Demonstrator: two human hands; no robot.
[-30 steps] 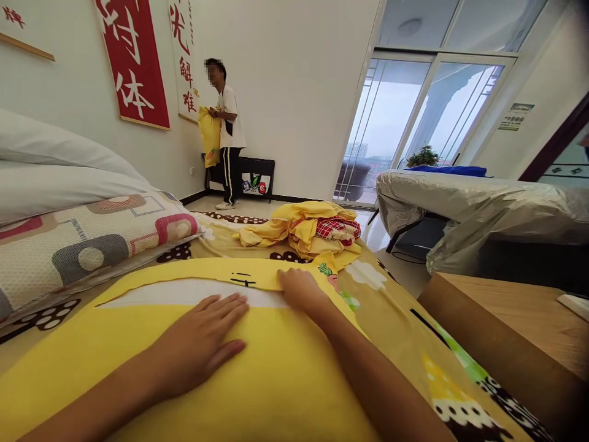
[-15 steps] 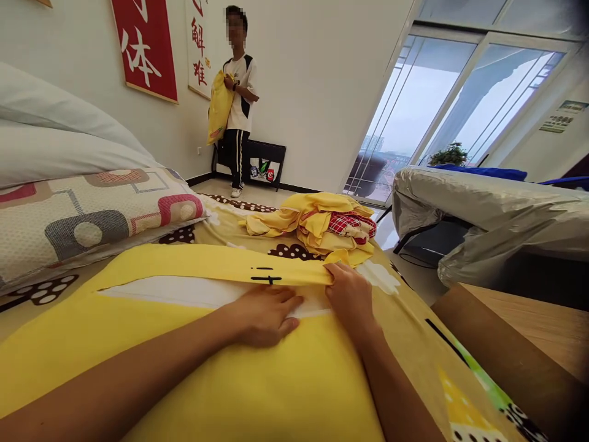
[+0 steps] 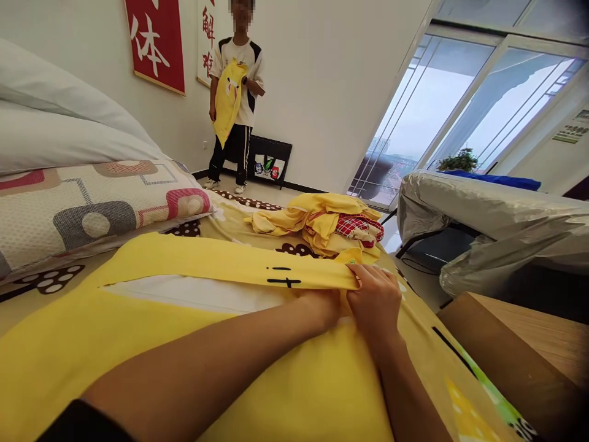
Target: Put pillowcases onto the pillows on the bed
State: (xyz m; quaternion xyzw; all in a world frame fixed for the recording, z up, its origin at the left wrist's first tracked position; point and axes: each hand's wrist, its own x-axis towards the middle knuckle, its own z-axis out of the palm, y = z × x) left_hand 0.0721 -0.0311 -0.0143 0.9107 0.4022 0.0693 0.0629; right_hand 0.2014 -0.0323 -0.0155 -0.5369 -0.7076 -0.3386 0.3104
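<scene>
A yellow pillowcase (image 3: 294, 374) lies before me with a white pillow (image 3: 193, 291) showing through its long opening. My right hand (image 3: 375, 301) is closed around the right end of the pillowcase's flap, which carries black marks, and holds it up. My left hand (image 3: 322, 310) reaches into the opening under that flap, close beside the right hand. Its fingers are hidden by the cloth, so what they touch cannot be seen.
A crumpled pile of yellow cloth (image 3: 317, 218) lies beyond, on the patterned bedsheet (image 3: 418, 350). A patterned pillow (image 3: 105, 209) is at left. One person (image 3: 237, 80) stands by the wall holding a yellow pillowcase. A wooden box (image 3: 519, 331) and a plastic-wrapped mattress (image 3: 488, 202) are at right.
My left hand has slid right and deeper under the flap, its fingers now out of sight. The right hand still holds the flap. The standing person has turned and lowered one arm.
</scene>
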